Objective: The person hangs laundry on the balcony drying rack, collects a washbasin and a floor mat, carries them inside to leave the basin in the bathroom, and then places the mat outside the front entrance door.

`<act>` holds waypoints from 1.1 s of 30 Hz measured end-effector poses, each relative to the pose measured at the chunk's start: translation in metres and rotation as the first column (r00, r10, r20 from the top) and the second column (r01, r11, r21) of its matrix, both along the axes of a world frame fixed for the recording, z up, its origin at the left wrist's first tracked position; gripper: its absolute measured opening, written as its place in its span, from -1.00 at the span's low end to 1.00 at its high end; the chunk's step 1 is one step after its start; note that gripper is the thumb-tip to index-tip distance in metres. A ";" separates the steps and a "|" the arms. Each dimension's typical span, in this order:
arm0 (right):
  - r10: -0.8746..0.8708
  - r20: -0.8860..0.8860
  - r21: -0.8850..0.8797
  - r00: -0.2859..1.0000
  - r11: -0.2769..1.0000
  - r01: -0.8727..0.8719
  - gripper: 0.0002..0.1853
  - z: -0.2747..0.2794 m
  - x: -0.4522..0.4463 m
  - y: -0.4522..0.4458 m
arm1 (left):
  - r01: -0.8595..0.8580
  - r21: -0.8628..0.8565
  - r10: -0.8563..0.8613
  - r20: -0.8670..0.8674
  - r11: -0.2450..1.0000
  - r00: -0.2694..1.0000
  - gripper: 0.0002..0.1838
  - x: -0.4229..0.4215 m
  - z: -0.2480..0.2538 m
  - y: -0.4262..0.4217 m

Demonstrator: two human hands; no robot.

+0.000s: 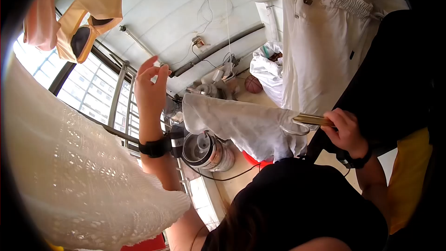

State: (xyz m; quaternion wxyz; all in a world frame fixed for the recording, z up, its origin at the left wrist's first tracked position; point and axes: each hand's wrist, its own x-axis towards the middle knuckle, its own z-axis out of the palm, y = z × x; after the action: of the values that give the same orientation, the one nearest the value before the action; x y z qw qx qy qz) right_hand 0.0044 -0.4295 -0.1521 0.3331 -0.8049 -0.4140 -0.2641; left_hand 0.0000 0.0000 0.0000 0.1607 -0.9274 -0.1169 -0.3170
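Observation:
My left hand (151, 83) is raised near the window, its fingers loosely bent and apart, with nothing in them. My right hand (346, 130) is closed around a flat gold-coloured hanger bar (314, 120). A curved metal hook (296, 132) shows beside the bar. From there a thin white garment (237, 120) stretches across the middle of the view; how it is attached to the bar is hard to see. White trousers (320, 42) with a gathered waistband hang just above my right hand. A cream openwork knit (88, 172) hangs close by on the left, overlapping my left forearm.
A peach bra (88, 16) and a pink cloth (42, 14) hang at upper left. Window bars (123, 97) run behind my left arm. On the floor are a round metal-rimmed container (200, 148), a basketball (253, 84) and a white sack (269, 72). Yellow cloth (409, 176) hangs at right.

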 end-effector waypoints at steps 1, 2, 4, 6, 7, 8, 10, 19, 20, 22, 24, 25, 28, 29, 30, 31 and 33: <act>-0.008 -0.010 -0.012 1.000 1.000 0.008 -0.71 0.000 0.000 -0.002 | -0.007 -0.006 0.007 -0.005 1.000 1.000 -0.24 -0.003 -0.003 -0.001; -0.019 -0.020 -0.025 1.000 1.000 0.018 -0.71 0.000 -0.001 -0.004 | -0.189 0.136 0.174 0.119 0.972 0.978 -0.17 -0.006 -0.005 -0.002; -0.010 -0.032 -0.009 0.999 1.000 0.010 -0.71 -0.004 0.004 0.004 | -0.158 0.040 0.151 0.146 0.987 0.978 -0.14 -0.008 -0.013 0.032; -0.003 -0.023 -0.007 1.000 1.000 0.003 -0.72 -0.002 0.009 0.004 | 0.048 -0.307 0.013 0.195 0.950 0.981 -0.27 -0.019 -0.014 0.042; 0.013 -0.052 -0.012 0.999 1.000 -0.014 -0.72 -0.002 0.009 0.005 | 0.003 -0.449 0.085 0.175 0.894 0.981 -0.45 -0.023 -0.014 0.055; 0.029 -0.080 -0.016 0.996 0.999 -0.030 -0.72 -0.001 0.010 0.006 | -0.061 -0.404 0.121 0.124 0.913 0.985 -0.52 -0.027 -0.016 0.053; 0.046 -0.113 -0.006 0.993 0.999 -0.047 -0.73 -0.004 0.016 0.012 | 0.023 -0.340 0.011 0.097 0.940 0.995 -0.57 -0.036 -0.008 0.013; 0.123 -0.130 0.048 0.984 0.992 -0.118 -0.77 -0.007 0.035 0.043 | 0.703 -0.062 -0.690 -0.269 0.709 0.672 -0.61 -0.015 -0.024 -0.108; 0.125 -0.139 0.072 0.982 0.991 -0.116 -0.77 -0.007 0.036 0.044 | 0.711 -0.104 -0.711 -0.245 0.695 0.659 -0.66 -0.013 -0.023 -0.107; 0.118 -0.151 0.099 0.981 0.990 -0.104 -0.76 -0.008 0.036 0.045 | 0.759 -0.125 -0.768 -0.169 0.639 0.618 -0.72 -0.007 -0.020 -0.108; 0.132 -0.163 0.106 0.978 0.988 -0.115 -0.76 -0.010 0.038 0.046 | 0.755 -0.187 -0.777 -0.195 0.629 0.599 -0.71 -0.006 -0.014 -0.113; 0.123 -0.168 0.110 0.978 0.988 -0.106 -0.76 -0.010 0.038 0.047 | 0.741 -0.249 -0.782 -0.215 0.624 0.585 -0.70 -0.005 -0.012 -0.114; 0.118 -0.160 0.113 0.980 0.989 -0.100 -0.73 -0.007 0.041 0.048 | 0.742 -0.265 -0.787 -0.237 0.616 0.570 -0.71 -0.001 -0.008 -0.116; 0.030 0.013 0.122 0.999 0.992 -0.032 -0.71 0.001 0.042 0.051 | 0.729 -0.277 -0.779 -0.255 0.626 0.573 -0.72 0.001 -0.005 -0.116; -0.018 0.100 0.130 0.995 0.991 0.005 -0.70 0.003 0.041 0.049 | 0.716 -0.265 -0.763 -0.256 0.646 0.593 -0.73 0.002 -0.004 -0.115; -0.071 0.184 0.144 0.980 0.989 0.045 -0.69 0.004 0.040 0.048 | 0.722 -0.263 -0.768 -0.259 0.640 0.586 -0.73 0.003 -0.002 -0.114; 0.069 0.286 0.106 0.956 0.989 -0.103 -0.65 -0.006 0.031 0.046 | 0.706 -0.187 -0.729 -0.237 0.683 0.643 -0.72 0.003 0.003 -0.112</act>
State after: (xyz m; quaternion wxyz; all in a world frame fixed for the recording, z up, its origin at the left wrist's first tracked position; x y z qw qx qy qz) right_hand 0.0357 -0.3839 -0.1579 0.3296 -0.7189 -0.4752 -0.3857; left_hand 0.0034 -0.1116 0.0035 0.0013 -0.9390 0.2729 -0.2093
